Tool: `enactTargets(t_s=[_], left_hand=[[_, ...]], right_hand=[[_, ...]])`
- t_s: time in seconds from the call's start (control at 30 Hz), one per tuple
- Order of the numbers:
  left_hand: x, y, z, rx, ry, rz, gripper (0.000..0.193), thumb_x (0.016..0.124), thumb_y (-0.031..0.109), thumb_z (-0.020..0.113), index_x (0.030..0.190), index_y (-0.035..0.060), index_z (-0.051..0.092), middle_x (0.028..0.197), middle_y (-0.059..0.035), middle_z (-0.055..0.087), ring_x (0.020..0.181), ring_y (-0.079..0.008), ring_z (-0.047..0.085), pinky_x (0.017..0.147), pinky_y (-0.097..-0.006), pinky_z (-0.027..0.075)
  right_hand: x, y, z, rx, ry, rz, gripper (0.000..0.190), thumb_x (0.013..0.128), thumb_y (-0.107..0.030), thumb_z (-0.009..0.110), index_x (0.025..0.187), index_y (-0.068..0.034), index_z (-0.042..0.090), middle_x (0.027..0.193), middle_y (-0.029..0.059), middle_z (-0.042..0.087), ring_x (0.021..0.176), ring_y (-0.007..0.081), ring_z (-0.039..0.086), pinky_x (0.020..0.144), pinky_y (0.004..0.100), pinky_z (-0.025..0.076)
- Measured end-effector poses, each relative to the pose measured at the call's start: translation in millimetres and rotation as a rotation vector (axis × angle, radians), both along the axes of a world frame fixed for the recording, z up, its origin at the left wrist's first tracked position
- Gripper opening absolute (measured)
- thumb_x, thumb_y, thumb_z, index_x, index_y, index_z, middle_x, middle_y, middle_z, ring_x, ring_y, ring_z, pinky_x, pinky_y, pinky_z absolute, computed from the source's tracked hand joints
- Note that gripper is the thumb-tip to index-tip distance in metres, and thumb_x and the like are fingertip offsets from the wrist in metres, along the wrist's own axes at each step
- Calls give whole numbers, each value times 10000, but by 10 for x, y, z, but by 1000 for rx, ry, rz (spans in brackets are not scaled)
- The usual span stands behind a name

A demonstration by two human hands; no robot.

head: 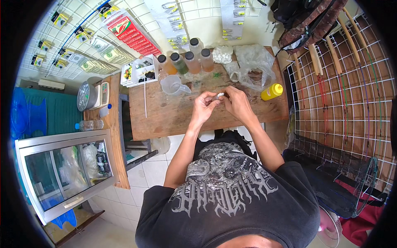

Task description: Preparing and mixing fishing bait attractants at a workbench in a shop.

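Both my hands meet above the wooden table (164,121), fingertips close together. Between the fingers of my left hand (203,108) is a small container (216,97), mostly covered by the fingers. My right hand (240,104) pinches at the white cap (220,94) on its end. A clear plastic measuring cup (170,84) stands left of my hands, its handle towards them. Several bottles with black caps (194,63) hold orange, green and pinkish contents behind it. To the right of my hands, a yellow squeeze bottle (272,92) leans outward in this view.
A white divided organizer (141,71) occupies the back left corner, near a thin white stick (145,99). Bags of white caps (222,55) and crumpled clear plastic (257,66) lie at the back. A scale (101,95) stands left; fishing rods (344,90) hang right.
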State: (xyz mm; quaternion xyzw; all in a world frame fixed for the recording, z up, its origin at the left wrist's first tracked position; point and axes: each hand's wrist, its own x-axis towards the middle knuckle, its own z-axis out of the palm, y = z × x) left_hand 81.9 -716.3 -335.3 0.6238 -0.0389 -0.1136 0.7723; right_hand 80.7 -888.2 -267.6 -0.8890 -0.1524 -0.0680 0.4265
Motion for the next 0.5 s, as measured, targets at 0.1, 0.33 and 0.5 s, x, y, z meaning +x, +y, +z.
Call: enactTargets(t_s=[0.1, 0.33, 0.5], left_hand=[[-10, -18, 35, 27, 10, 11, 213, 891, -106, 654, 1082, -20, 611, 989, -103, 725, 893, -124, 679, 796, -261, 551], [-15, -13, 54, -93, 12, 31, 210, 885, -110, 662, 1047, 1, 590, 1002, -95, 716, 904, -133, 678, 808, -267, 558], [-17, 7, 13, -54, 1, 30, 226, 881, -112, 669, 1042, 8, 564, 1010, -94, 711, 926, -132, 673, 825, -269, 558]], right_hand=[[-2, 16, 13, -67, -3, -44, 152, 822, -90, 692, 897, 20, 619, 877, 199, 638, 825, 412, 633, 697, 476, 498], [2, 47, 94, -8, 104, -28, 153, 820, -112, 706, 865, 10, 624, 868, 181, 639, 810, 393, 637, 688, 473, 498], [27, 74, 51, 27, -8, 23, 147, 817, -90, 700, 895, 11, 628, 863, 179, 636, 822, 394, 634, 702, 477, 494]])
